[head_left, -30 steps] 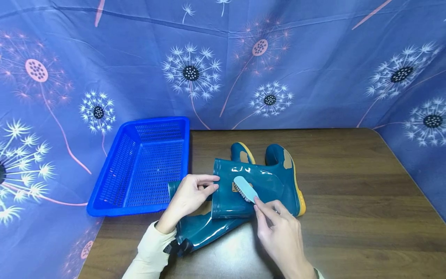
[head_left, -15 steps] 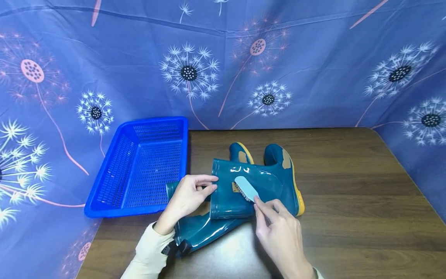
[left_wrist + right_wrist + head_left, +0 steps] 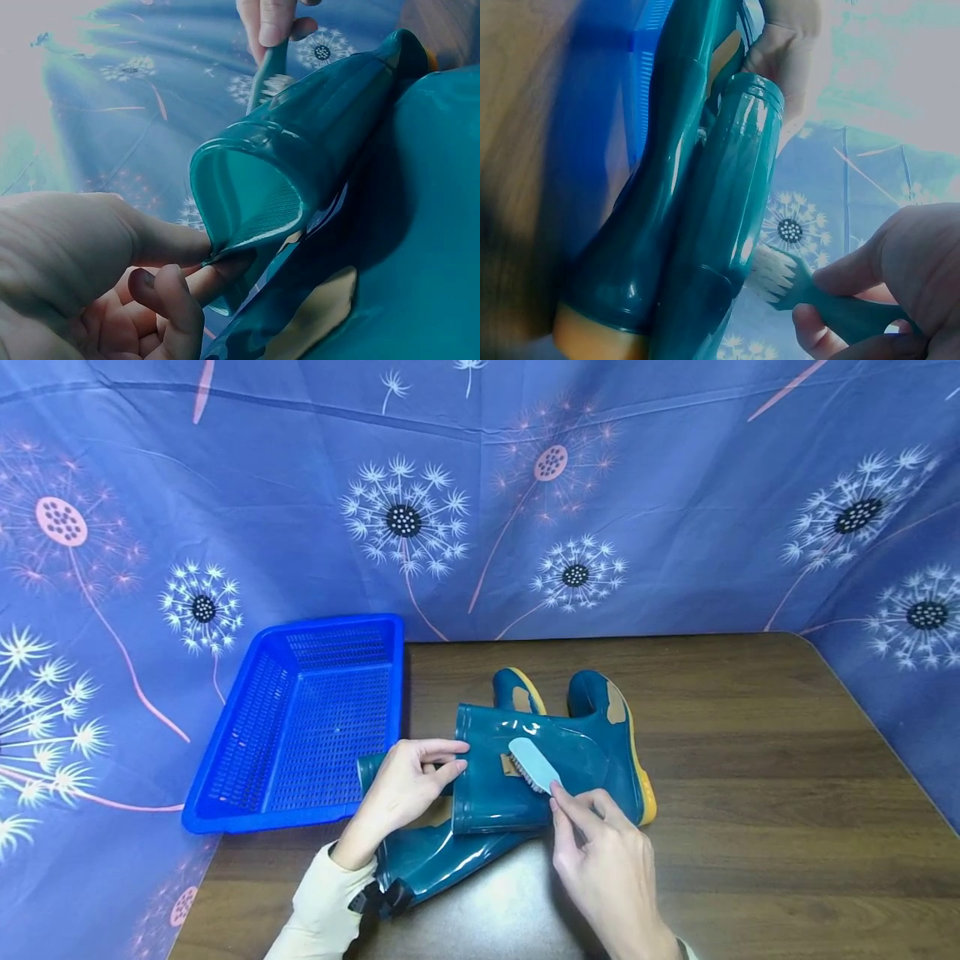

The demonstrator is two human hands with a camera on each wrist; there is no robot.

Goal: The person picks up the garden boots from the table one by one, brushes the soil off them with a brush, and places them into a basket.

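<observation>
A teal rubber boot (image 3: 585, 752) with a yellow sole lies on its side over other teal boots. At its top rim, my left hand (image 3: 408, 781) pinches the edge between thumb and fingers; the left wrist view shows the boot's opening (image 3: 251, 191). My right hand (image 3: 607, 860) grips the handle of a light-blue brush (image 3: 534, 764). Its pale bristles (image 3: 772, 276) appear to touch the boot's shaft. Beside the brush head is a small tan patch (image 3: 510, 766) on the shaft. Another boot (image 3: 450, 860) lies underneath, partly hidden by my left hand.
A blue plastic basket (image 3: 337, 727) with perforated walls stands to the left on the brown wooden table (image 3: 765, 793). Blue cloth with dandelion prints (image 3: 480, 527) hangs behind the table. A second toe with a yellow sole (image 3: 517, 691) shows behind the upper boot.
The brush has shifted slightly right along the shaft, showing more of the tan patch. My left hand keeps its hold on the rim. The head view has moved a little.
</observation>
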